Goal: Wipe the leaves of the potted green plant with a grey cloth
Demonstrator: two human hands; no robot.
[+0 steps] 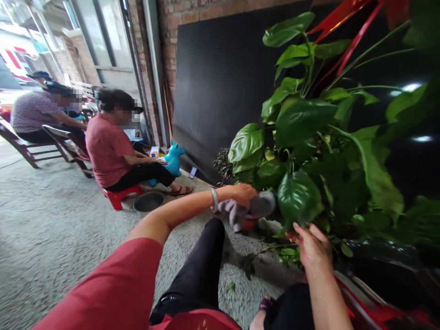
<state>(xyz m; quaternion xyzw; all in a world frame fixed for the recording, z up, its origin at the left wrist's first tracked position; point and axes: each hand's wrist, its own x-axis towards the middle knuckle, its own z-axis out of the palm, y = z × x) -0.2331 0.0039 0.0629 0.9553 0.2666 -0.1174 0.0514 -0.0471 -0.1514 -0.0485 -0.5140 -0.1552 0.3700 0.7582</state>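
My left hand [244, 194], with a pale bangle at the wrist, is closed around a bunched grey cloth [234, 214]. The cloth hangs beside the lower leaves of a large green potted plant. My right hand [314, 246] pinches the lower tip of a broad glossy leaf [298, 196] between thumb and fingers. That leaf faces me, to the right of the cloth. Part of the right fingertips is hidden by the leaf. A reddish thing behind the cloth is too covered to make out.
A black panel [220, 91] leans on the brick wall behind the plant. On the left, a person sits on a red stool [118, 197] beside a dark basin [148, 201] and a blue toy animal [174, 158]. Wooden chairs [30, 144] and other people are farther back. Red ribbons [338, 16] hang above.
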